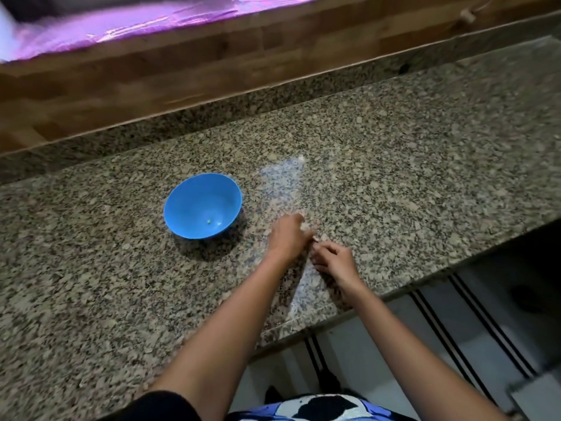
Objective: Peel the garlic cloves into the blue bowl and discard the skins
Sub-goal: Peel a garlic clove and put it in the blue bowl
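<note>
Blue bowl (202, 206): upright on the granite tabletop (394, 177), just left of our hands.
Left hand (287, 235) grip: fingers down at the tabletop, blurred; we cannot tell its hold.
Right hand (334, 259) grip: fingers curled, just beside the left; hold unclear.

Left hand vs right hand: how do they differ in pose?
The left hand reaches farther, nearer the blue bowl; the right hand sits closer to the counter edge. Right hand's fingers are curled; left hand's are blurred. Both are right of the bowl, meeting at a small pale bit.
</note>
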### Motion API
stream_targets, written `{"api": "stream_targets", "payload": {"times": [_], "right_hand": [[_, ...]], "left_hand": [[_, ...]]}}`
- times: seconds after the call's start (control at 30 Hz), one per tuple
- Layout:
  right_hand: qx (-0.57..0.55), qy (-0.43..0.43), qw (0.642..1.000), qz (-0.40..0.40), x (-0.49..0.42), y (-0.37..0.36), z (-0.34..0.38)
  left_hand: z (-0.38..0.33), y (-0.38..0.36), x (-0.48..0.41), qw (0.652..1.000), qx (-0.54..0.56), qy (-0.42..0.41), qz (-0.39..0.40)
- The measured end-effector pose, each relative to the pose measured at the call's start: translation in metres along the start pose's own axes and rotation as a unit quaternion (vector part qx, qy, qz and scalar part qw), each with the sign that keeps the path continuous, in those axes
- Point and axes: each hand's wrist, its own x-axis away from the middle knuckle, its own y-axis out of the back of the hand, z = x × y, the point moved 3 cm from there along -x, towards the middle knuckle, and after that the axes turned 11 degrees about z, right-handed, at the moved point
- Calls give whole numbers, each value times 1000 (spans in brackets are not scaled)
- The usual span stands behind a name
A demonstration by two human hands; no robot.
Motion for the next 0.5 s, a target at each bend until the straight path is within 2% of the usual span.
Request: {"api": "stream_targets", "payload": {"times": [0.17,0.23,0.3,0.4,0.5], "right_hand": [[-62,36,997,-1,5,1,8],[-56,35,996,52,4,-13,14],[-98,1,986,133,3,-32,14],[-110,-48,966,228,2,-48,10],[-149,-73,951,262,3,-54,3]], "left_hand": [[30,5,33,977,204,-49,27],[45,5,48,958,278,-63,45],[55,4,60,942,323,-71,57],[65,4,72,928,363,-72,36],[70,9,82,914,399,-70,6]]}}
